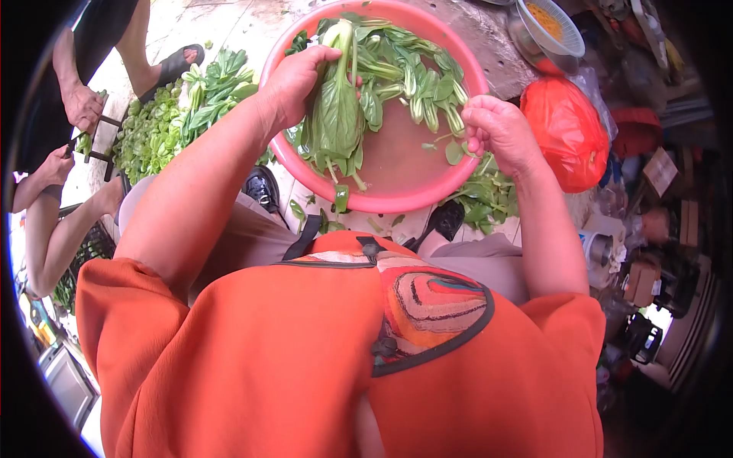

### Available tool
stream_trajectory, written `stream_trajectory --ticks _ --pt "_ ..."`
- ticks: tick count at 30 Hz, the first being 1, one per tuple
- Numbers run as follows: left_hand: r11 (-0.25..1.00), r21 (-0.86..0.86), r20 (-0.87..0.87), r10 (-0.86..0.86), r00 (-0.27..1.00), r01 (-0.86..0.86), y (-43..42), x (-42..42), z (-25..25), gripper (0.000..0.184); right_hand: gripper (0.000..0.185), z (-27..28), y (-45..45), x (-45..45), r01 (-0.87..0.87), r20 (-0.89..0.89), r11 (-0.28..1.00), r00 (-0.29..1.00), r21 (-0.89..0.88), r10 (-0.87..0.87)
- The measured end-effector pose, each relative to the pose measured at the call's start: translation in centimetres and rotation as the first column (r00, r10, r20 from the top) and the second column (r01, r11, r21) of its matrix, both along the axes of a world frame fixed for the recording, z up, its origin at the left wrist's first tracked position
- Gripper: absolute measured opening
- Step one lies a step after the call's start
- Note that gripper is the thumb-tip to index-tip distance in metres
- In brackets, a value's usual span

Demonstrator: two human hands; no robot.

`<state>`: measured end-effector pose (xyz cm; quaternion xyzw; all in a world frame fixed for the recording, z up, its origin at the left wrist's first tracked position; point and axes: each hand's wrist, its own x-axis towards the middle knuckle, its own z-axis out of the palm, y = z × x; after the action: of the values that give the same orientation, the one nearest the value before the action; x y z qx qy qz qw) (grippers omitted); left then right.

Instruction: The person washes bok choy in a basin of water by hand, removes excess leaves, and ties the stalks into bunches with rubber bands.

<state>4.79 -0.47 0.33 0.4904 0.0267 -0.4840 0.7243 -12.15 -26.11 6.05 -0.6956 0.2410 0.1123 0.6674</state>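
My left hand (298, 85) is closed around a bunch of leafy greens (336, 114) with pale thick stems, held over the pink basin (272, 145). The leaves hang downward, and part of my grip is hidden behind them. Over the basin's right rim, my right hand (504, 133) is closed in a pinch. Whatever lies between those fingertips is too small to make out; a small loose leaf (453, 153) shows just below them. More greens (427, 72) with thin stems lie along the basin's far and right sides. Brownish water fills the basin.
Heaps of greens (221, 88) lie on the floor at left, others (485, 200) by my right foot. A red plastic bag (563, 133) and a bowl with orange bits (544, 27) stand at right. At far left, another person's hand (82, 107) works on a green stalk.
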Motion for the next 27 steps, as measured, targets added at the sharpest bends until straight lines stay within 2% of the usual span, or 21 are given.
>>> stream_trajectory --ticks 2,3,4,5,6,8,9,10,12,14,15,17,19,21,23,24,26,27 --pt "0.997 -0.041 -0.023 0.061 0.998 -0.062 0.7 1.3 -0.3 0.040 0.014 0.4 -2.9 -0.9 -0.178 -0.161 0.925 0.978 -0.335 0.130" --pt "0.997 -0.041 -0.022 0.062 0.998 -0.063 0.6 1.3 -0.1 0.040 0.014 0.4 -4.2 -1.3 -0.179 -0.160 0.925 0.978 -0.335 0.131" --pt "0.992 -0.037 0.048 0.123 0.991 -0.121 0.5 1.0 0.2 0.038 0.017 0.5 -5.4 -1.7 -0.392 -0.380 0.715 0.906 -0.578 0.189" --pt "0.984 -0.038 0.119 0.180 0.976 -0.177 0.4 0.8 0.5 0.037 0.020 0.2 -6.1 -2.1 -0.593 -0.588 0.408 0.794 -0.694 0.155" --pt "0.998 -0.006 0.144 0.064 0.987 -0.063 0.5 0.7 0.5 0.033 0.020 -0.2 -6.1 -2.4 -0.592 -0.589 0.410 0.794 -0.694 0.150" --pt "0.999 -0.032 0.099 0.017 0.995 -0.014 -0.1 0.1 0.5 0.029 0.031 -0.9 -5.8 -3.0 -0.405 -0.357 0.241 0.908 -0.882 0.220" --pt "0.998 -0.056 0.054 -0.025 0.998 0.028 -0.4 -0.4 0.5 0.025 0.036 -0.8 -4.7 -2.3 -0.295 -0.219 0.548 0.955 -0.783 0.203" --pt "0.996 -0.059 0.076 -0.063 0.995 0.068 -0.7 -1.1 0.8 0.020 0.042 -0.6 -3.0 -1.3 -0.163 -0.089 0.794 0.987 -0.586 0.137" --pt "0.979 -0.066 0.093 -0.185 0.978 0.192 -1.3 -2.7 1.3 0.023 0.047 0.5 0.3 0.5 -0.093 -0.005 0.913 0.995 -0.396 0.100" --pt "0.954 -0.067 0.121 -0.284 0.951 0.294 -2.0 -4.4 1.6 0.028 0.046 1.1 3.4 1.6 -0.065 0.073 0.965 0.994 -0.253 0.086" --pt "0.924 -0.094 0.185 -0.350 0.918 0.371 -2.1 -4.9 1.3 0.029 0.046 0.9 4.3 2.0 -0.062 0.072 0.966 0.994 -0.252 0.083" --pt "0.896 -0.104 0.155 -0.414 0.897 0.431 -2.4 -5.7 1.0 0.029 0.048 0.5 5.4 2.5 -0.086 0.121 0.982 0.987 -0.165 0.106" --pt "0.899 -0.081 0.129 -0.419 0.899 0.431 -2.1 -5.9 1.0 0.029 0.052 0.3 5.3 2.6 -0.110 0.121 0.978 0.984 -0.179 0.133" --pt "0.902 -0.053 0.102 -0.421 0.901 0.428 -1.8 -5.6 0.9 0.028 0.045 0.0 4.9 2.7 -0.178 0.068 0.960 0.978 -0.215 0.197" --pt "0.845 -0.050 0.169 -0.518 0.838 0.533 -1.5 -4.9 0.5 0.029 0.042 0.2 5.1 2.8 -0.211 0.052 0.956 0.973 -0.205 0.226" --pt "0.845 -0.050 0.166 -0.519 0.839 0.532 -1.4 -4.9 1.0 0.029 0.040 0.3 5.1 2.9 -0.240 0.040 0.950 0.967 -0.200 0.253" --pt "0.853 0.110 0.207 -0.521 0.828 0.510 -1.3 -4.7 2.0 0.027 0.037 0.2 4.9 2.9 -0.297 0.030 0.928 0.950 -0.224 0.311" --pt "0.853 0.111 0.205 -0.521 0.829 0.509 -1.2 -4.2 1.8 0.027 0.035 0.2 4.9 3.0 -0.353 0.018 0.902 0.930 -0.247 0.368"
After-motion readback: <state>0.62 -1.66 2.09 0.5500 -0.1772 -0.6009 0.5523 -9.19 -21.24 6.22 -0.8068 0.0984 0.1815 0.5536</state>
